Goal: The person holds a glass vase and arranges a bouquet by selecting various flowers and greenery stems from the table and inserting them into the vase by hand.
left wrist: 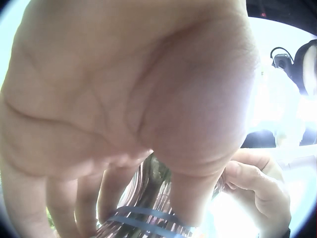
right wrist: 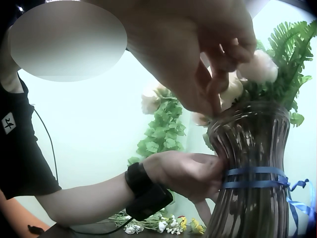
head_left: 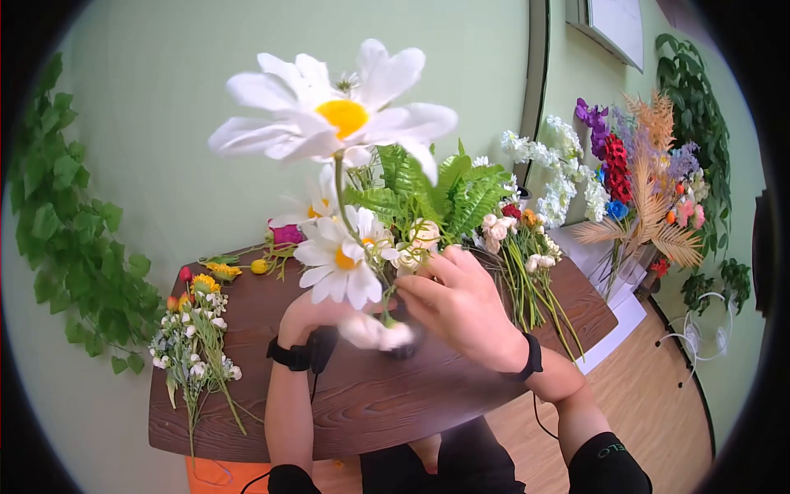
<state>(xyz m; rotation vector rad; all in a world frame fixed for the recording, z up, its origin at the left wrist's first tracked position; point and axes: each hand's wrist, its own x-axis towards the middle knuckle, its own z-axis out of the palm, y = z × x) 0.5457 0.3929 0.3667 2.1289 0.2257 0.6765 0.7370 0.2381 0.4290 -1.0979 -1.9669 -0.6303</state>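
A ribbed clear glass vase (right wrist: 250, 144) with a blue ribbon (right wrist: 257, 177) tied round it holds the flowers. My left hand (right wrist: 185, 171) grips the vase near the ribbon, its fingers (left wrist: 111, 191) curled round the glass. At the rim, my right hand (head_left: 461, 300) has thumb and fingers pinched among the flowers, seemingly on a flower stem; its fingertips are partly hidden. White daisies (head_left: 337, 255) with yellow centres and a tall daisy (head_left: 341, 115) stand close to the head camera. Pale roses (right wrist: 260, 67) and green fern leaves (head_left: 473, 193) rise from the vase mouth.
On the dark wooden table (head_left: 411, 420), small white flowers (head_left: 197, 346), tulips and a sunflower (head_left: 206, 284) lie at the left. Long-stemmed roses (head_left: 498, 235) lie at the right. Beyond stand colourful tall flowers (head_left: 617, 169); green ivy (head_left: 70, 214) hangs on the left wall.
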